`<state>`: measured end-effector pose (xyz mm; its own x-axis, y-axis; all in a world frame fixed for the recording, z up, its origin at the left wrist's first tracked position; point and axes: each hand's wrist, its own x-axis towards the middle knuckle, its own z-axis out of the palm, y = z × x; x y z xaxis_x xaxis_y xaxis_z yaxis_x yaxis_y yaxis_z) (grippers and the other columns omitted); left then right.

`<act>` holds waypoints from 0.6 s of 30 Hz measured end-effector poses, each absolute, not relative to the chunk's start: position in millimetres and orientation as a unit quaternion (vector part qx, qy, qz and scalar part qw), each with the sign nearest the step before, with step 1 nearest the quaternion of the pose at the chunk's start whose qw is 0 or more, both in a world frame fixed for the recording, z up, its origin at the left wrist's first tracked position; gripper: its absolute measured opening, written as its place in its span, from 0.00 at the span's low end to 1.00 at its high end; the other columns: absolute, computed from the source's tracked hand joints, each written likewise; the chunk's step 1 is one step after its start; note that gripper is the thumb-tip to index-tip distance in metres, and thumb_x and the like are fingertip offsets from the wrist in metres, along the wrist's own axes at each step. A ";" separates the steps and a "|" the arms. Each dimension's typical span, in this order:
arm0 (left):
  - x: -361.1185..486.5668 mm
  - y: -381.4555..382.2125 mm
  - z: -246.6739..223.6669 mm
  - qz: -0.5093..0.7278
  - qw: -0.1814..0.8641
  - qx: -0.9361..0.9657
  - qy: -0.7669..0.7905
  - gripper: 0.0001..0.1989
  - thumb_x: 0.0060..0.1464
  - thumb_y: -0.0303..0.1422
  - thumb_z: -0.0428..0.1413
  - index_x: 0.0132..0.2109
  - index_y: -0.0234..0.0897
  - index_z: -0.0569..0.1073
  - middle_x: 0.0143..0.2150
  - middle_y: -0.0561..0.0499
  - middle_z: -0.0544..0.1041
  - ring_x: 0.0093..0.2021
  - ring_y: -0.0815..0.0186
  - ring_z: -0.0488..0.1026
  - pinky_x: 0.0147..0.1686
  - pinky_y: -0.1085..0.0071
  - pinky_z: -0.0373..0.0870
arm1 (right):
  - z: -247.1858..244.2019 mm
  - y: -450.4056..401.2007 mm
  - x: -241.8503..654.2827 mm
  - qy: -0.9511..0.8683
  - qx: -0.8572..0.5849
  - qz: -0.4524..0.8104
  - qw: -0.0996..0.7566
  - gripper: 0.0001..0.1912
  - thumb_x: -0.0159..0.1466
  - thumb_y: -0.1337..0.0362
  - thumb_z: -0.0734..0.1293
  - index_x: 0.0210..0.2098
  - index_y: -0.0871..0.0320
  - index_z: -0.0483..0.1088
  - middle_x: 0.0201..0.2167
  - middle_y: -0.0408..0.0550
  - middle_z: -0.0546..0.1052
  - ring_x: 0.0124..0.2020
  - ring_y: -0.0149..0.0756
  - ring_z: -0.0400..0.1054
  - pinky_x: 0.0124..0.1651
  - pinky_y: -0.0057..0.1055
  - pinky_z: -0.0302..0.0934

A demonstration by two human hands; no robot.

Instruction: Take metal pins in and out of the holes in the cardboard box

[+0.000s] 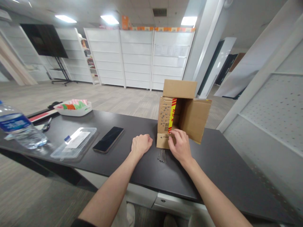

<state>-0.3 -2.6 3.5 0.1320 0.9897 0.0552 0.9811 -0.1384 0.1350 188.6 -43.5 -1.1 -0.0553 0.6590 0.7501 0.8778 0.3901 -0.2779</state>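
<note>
My left hand (pixel 142 143) rests on the dark tabletop as a loose fist, with nothing showing in it. Just right of it stands an open cardboard box (pixel 163 115) with yellow and red tape (pixel 173 110) down its front edge. Several round grey dots mark that front panel. My right hand (pixel 181 144) is at the box's lower flap (pixel 161 142), fingers bent and thumb against the cardboard; whatever is between them is hidden. A row of small dark holes runs across this flap. Several metal nails (pixel 162 156) lie side by side in front of the box.
Left of my hands lie a phone (pixel 109 139) and a clear plastic case (pixel 75 143). A water bottle (pixel 20 127) leans at the far left. Behind is a white basket (pixel 75 111) of colourful packets. A white perforated panel (pixel 272 107) borders the right side.
</note>
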 end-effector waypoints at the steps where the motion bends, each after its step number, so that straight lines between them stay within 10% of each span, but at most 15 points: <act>1: -0.3 -2.6 3.6 0.065 0.030 0.752 0.655 0.20 0.59 0.37 0.41 0.41 0.38 0.76 0.39 0.39 0.78 0.41 0.54 0.76 0.41 0.62 0.66 | -2.6 -43.1 187.2 -0.710 -0.538 -0.133 0.434 0.14 0.62 0.66 0.60 0.46 0.58 0.68 0.46 0.54 0.70 0.48 0.45 0.62 0.50 0.43 0.57; 18: 0.8 -2.3 3.4 0.069 0.027 0.749 0.659 0.19 0.58 0.37 0.41 0.41 0.38 0.76 0.40 0.39 0.78 0.41 0.54 0.76 0.40 0.63 0.67 | -18.6 -50.4 177.5 -0.698 -0.598 -0.109 0.380 0.18 0.61 0.66 0.61 0.51 0.58 0.67 0.50 0.53 0.70 0.51 0.45 0.59 0.54 0.43 0.52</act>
<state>0.8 -2.3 3.4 0.1225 0.9902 0.0673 0.9828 -0.1305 0.1309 177.5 -50.4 -18.6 0.0030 0.7510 0.6603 0.9170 0.2613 -0.3013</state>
